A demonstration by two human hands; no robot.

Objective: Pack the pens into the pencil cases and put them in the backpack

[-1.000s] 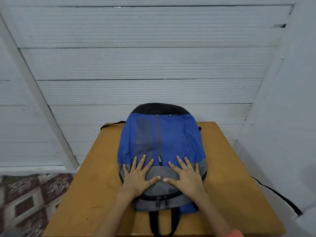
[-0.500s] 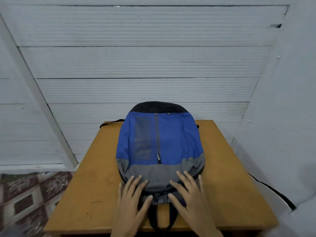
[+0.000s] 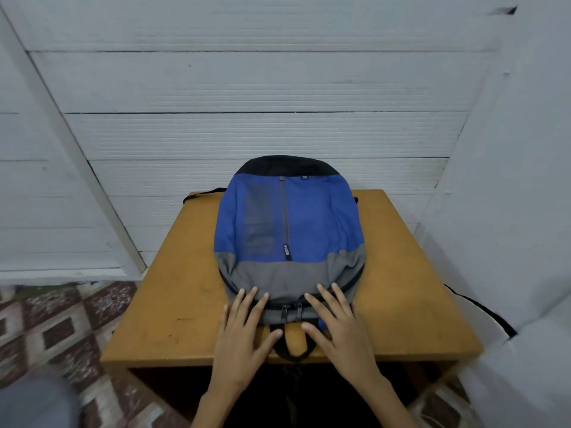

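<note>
1. Fingers (image 3: 248,299) of your left hand (image 3: 244,332): straight and spread apart, palm down. The tips rest on the grey band (image 3: 278,274) of the backpack and the thumb reaches toward the black carry loop (image 3: 289,352). The hand grips nothing.
2. Right hand (image 3: 338,330): fingers likewise straight and fanned, palm down. The tips lie on the same grey band toward its right side, and the thumb points inward across the bag's near end.
3. Backpack (image 3: 312,217): blue body, grey band at your end, black panel at the far end. It lies flat with its front face up in the middle of the table, its length running away from you and its far end at the table's back edge.
4. Zipper pulls (image 3: 292,310): two, side by side on the near edge between your hands — the main zip looks drawn shut.
5. Front pocket zip (image 3: 284,211): runs lengthwise down the blue panel, closed, with its tab just above the grey band.
6. Shoulder strap (image 3: 200,194): black, showing past the bag's far left corner.
7. Table (image 3: 401,273): orange-brown wood with a dark hollow beneath, set against a white panelled wall (image 3: 247,88).
8. Floor (image 3: 61,319): red-brown and pale patterned tiles on your left.
</note>
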